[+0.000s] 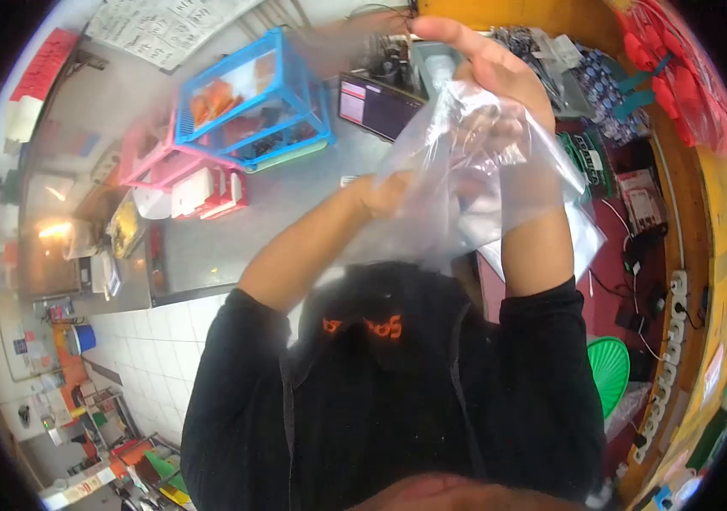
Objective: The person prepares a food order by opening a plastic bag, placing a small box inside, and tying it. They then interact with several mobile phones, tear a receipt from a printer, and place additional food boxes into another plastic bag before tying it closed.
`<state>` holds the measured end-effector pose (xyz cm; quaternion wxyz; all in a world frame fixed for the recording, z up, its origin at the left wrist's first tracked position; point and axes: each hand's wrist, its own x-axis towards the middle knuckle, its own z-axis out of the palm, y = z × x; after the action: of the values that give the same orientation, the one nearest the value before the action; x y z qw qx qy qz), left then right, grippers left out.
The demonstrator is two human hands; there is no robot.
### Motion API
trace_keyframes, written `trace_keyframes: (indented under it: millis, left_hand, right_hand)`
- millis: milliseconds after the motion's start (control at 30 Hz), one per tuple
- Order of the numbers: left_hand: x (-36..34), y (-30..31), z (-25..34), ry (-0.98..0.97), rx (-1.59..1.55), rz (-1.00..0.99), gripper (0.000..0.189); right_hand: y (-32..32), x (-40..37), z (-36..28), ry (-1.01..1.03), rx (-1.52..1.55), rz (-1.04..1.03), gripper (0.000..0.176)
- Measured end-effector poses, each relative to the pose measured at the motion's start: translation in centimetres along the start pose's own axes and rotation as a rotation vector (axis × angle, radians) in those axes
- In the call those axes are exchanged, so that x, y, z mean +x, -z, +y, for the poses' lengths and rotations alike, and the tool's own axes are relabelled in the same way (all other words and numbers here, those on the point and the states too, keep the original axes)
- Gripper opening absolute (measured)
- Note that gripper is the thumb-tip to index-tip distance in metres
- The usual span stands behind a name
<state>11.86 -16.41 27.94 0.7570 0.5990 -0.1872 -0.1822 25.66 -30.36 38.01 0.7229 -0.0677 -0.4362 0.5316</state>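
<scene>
A thin clear plastic bag (pixel 444 162) is spread in front of my chest, glossy and crumpled at its top. My right hand (pixel 512 75) is at the bag's upper edge, one finger stretched out to the left. The other fingers look curled against the film, partly seen through it. Lower and to the left, my left hand (pixel 389 194) is closed at the bag's side, its fingertips blurred behind the plastic. What lies inside the bag, if anything, I cannot make out.
A grey counter (pixel 295 200) carries a blue-framed case (pixel 252 102), a pink rack (pixel 146 157) and red-and-white boxes (pixel 210 192). A dark screen (pixel 376 106) stands behind the bag. Cables and a power strip (pixel 666 375) run along the right, near a green basket (pixel 609 375).
</scene>
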Motion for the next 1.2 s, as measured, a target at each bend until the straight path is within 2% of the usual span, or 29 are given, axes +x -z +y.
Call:
trace_keyframes:
  millis: [33,67,100,300,333,400,433,467,500,533,567,600,633,700,733,767,833,867,900,933,967,1000,1033,1067,1133,1167,1200]
  left_hand:
    - [-0.4,-1.3,1.0,-0.022,0.023,0.095,0.035]
    - [0.0,-2.3,1.9,-0.048,0.045,0.184,0.034]
    - [-1.5,-3.9,3.0,-0.079,0.065,0.271,0.032]
    - [-7.1,-4.4,10.4,-0.331,0.134,0.795,0.024]
    - [-8.0,-3.6,11.8,-0.383,0.136,0.883,0.022]
    - [-12.1,-3.3,14.6,-0.481,0.132,1.063,0.02]
    - [-12.9,-3.7,15.5,-0.533,0.131,1.149,0.019]
    - [-14.3,-3.3,17.0,-0.529,0.355,1.371,0.013]
    - [-15.7,-2.8,18.2,-0.519,0.584,1.591,0.016]
    - [-17.2,-1.9,18.9,-0.544,0.585,1.598,0.016]
    - [-18.8,-0.6,19.2,-0.823,0.683,1.565,0.02]
    - [-20.2,0.1,19.5,-1.1,0.78,1.512,0.024]
    - [-21.4,0.3,20.2,-1.115,0.783,1.52,0.024]
    - [-23.5,0.0,22.2,-1.188,0.929,1.775,0.024]
    - [-24.2,-0.7,22.6,-1.229,0.839,1.749,0.025]
    - [-25.5,-0.4,22.6,-1.233,0.837,1.748,0.025]
    - [-28.0,0.9,22.2,-1.346,0.959,1.763,0.025]
    - [-28.6,1.3,22.0,-1.354,0.952,1.758,0.025]
    - [-29.2,1.4,21.6,-1.385,0.929,1.736,0.027]
    - [-29.9,1.6,21.1,-1.412,0.907,1.714,0.028]
    - [-31.0,2.2,20.1,-1.408,0.901,1.711,0.028]
    - [-32.2,3.2,18.8,-1.282,1.04,1.76,0.03]
    - [-33.1,4.1,17.5,-1.15,1.176,1.798,0.032]
    - [-33.5,4.8,16.3,-1.15,1.172,1.785,0.032]
    - [-34.0,5.6,13.6,-0.905,0.593,1.598,0.03]
    - [-34.5,6.1,12.4,-0.897,0.584,1.59,0.03]
    - [-35.0,6.5,11.5,-0.583,0.584,1.549,0.031]
  right_hand:
    - [-1.0,1.7,0.0,0.014,-0.106,0.044,0.06]
    - [-3.1,2.2,-0.4,0.02,-0.231,0.216,0.058]
    - [-2.9,2.4,-0.5,0.033,-0.232,0.202,0.058]
    - [2.8,4.4,2.6,0.158,0.235,0.089,0.043]
    - [3.6,5.6,4.9,0.219,0.307,0.339,0.046]
    - [3.3,6.9,11.3,0.202,-0.426,0.248,0.063]
    - [2.9,6.9,15.4,0.066,-0.678,0.17,0.058]
    - [1.6,7.0,18.5,-0.069,-0.936,0.082,0.059]
    - [-1.1,7.3,19.8,0.025,-1.114,-0.013,0.063]
    - [-3.7,7.8,20.4,0.123,-1.282,-0.112,0.067]
    - [-5.4,8.8,20.5,0.122,-1.287,-0.131,0.067]
    - [-7.3,9.9,20.2,0.151,-1.033,-0.144,0.067]
    - [-9.0,11.1,19.8,0.175,-0.78,-0.153,0.067]
    - [-12.0,13.0,19.5,0.208,-0.271,-0.158,0.069]
    - [-12.8,13.3,20.1,0.221,-0.014,-0.148,0.07]
    - [-13.3,13.3,20.9,0.22,-0.017,-0.149,0.07]
    - [-14.2,13.2,22.3,0.061,-0.453,0.22,0.063]
    - [-14.8,13.6,23.7,0.086,-0.513,0.324,0.048]
    - [-14.4,13.9,24.6,0.088,-0.519,0.327,0.048]
    - [-13.7,14.0,25.7,0.092,-0.468,0.415,0.037]
    - [-13.2,14.1,26.6,0.097,-0.412,0.504,0.027]
    - [-13.0,14.5,27.2,0.102,-0.412,0.512,0.027]
    - [-12.8,14.8,27.7,0.202,-0.34,0.497,0.018]
    - [-12.6,15.2,27.9,0.305,-0.269,0.482,0.014]
    - [-12.2,15.3,27.6,0.275,-0.261,0.485,0.015]
    - [-12.0,15.3,27.4,0.236,-0.247,0.478,0.016]
    - [-11.8,15.3,27.5,0.242,-0.253,0.489,0.016]
